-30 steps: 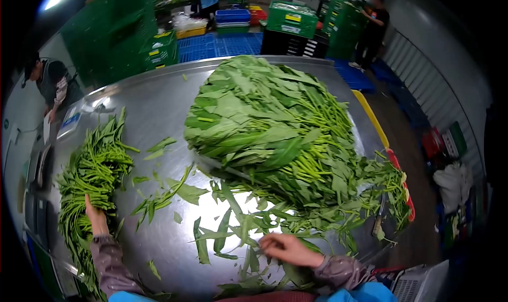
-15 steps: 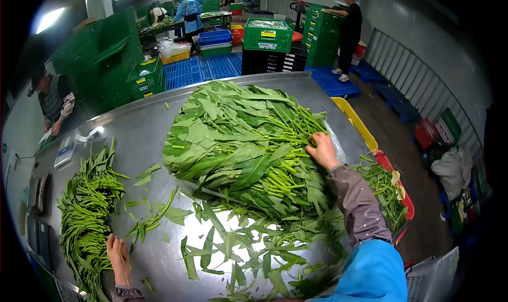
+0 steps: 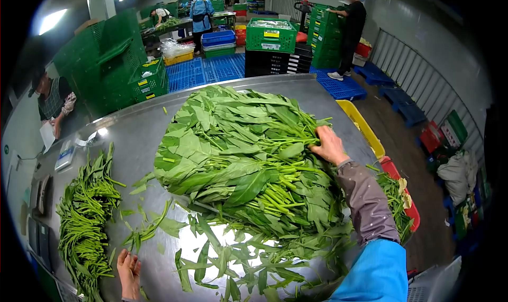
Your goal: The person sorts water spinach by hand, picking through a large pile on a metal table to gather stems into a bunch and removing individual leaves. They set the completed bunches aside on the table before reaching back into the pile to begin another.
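Since half a second ago the right hand (image 3: 329, 146) has slid a little toward the person along the far side of the big heap of broad-leaved green vegetables (image 3: 248, 159), and the heap sits slightly lower and nearer in the head view; a second ago that hand was down among the loose leaves at the near edge. Now its fingers curl into the pale green stems at the heap's right side, gripping or gathering a bunch, though the fingertips are buried and I cannot tell how much they hold. The left hand (image 3: 128, 273) rests flat and open on the shiny steel table (image 3: 143, 122), just beside the lower end of the long row of trimmed green stalks (image 3: 84, 217) laid along the left edge, holding nothing.

Judging by how things lie, the sorting is at an early-to-middle stage: the trimmed row is modest, while the heap in the middle of the table is far larger and looks mostly untouched. Loose torn leaves (image 3: 227, 259) litter the near part of the table between the two hands, and more greens fill the red crate (image 3: 410, 212) at the right edge, beside a yellow crate (image 3: 360, 122). Most of the work appears to remain.
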Tool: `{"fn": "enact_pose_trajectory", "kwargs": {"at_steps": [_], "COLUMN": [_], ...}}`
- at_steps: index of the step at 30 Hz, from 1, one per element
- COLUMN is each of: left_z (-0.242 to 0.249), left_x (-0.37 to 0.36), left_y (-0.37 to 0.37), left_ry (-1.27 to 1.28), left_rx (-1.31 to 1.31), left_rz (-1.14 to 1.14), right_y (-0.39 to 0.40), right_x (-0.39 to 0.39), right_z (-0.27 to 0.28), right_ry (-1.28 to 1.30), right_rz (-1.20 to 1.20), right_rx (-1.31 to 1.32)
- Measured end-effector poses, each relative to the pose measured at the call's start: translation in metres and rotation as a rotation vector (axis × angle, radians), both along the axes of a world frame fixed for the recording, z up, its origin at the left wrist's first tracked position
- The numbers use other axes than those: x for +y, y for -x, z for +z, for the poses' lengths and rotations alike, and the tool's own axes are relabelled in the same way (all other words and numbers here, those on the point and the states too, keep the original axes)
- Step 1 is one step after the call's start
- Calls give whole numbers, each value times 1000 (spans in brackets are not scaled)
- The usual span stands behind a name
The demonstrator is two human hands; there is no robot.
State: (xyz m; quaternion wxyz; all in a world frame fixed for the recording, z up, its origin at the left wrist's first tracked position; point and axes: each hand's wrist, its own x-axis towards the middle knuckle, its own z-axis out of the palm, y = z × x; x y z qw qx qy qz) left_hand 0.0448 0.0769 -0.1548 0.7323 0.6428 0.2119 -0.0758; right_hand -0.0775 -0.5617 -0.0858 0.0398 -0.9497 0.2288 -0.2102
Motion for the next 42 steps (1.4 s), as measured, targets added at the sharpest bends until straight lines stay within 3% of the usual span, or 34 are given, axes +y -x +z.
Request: {"fn": "enact_pose_trajectory", "kwargs": {"at_steps": [2, 4, 6, 8, 10, 13, 15, 22, 24, 25, 26, 28, 30, 32, 34, 36, 38, 42], "left_z": [4, 6, 5, 2, -4, -17, -18, -16, -20, -21, -21, -21, -21, -15, -7, -7, -11, -19], "left_x": [-3, -4, -5, -6, -4, 5, 5, 1, 3, 3, 1, -8, -13, -16, -20, -20, -22, -23], "left_y": [2, 3, 4, 4, 7, 6, 6, 5, 6, 6, 6, 7, 8, 8, 9, 8, 9, 17], "left_ry": [-19, -43, -41, -41, -33, 6, 3, -17, -12, -9, -7, 6, 7, -12, -60, -62, -56, -13], "left_rx": [22, 19, 28, 35, 59, 87, 86, 106, 109, 111, 116, 122, 124, 129, 140, 143, 146, 173], "left_rz": [10, 13, 33, 52, 45, 16, 20, 18, 17, 14, 8, 7, -9, -34, -2, 10, 33, -9], "right_y": [-2, -9, -18, -25, -27, -34, -43, -51, -52, -52, -49, -46, -54, -63, -63, -59, -57, -37], "right_x": [-10, -5, -23, -29, -27, -43, -51, -60, -61, -63, -57, -43, -54, -47, -37, -36, -47, -47], "right_z": [5, 31, 29, 21, 14, -6, 2, 9, -4, -8, -4, 10, 20, 59, 91, 108, 96, 9], "right_ry": [170, 39, -26, -95, -155, -170, -511, -393, -212, -354, -353, -644, -562, -223, -120, -196, -303, -484], "right_rz": [116, -24, -21, 248, 248, 141, 179, 95, 126, 240, 233, 182, 213, 166, 168, 128, 129, 124], "right_rx": [-140, -190, -204, -249, -46, -76, 81, 156, 121, 59, 63, 112, 87, 393, 338, 286, 360, 303]}}
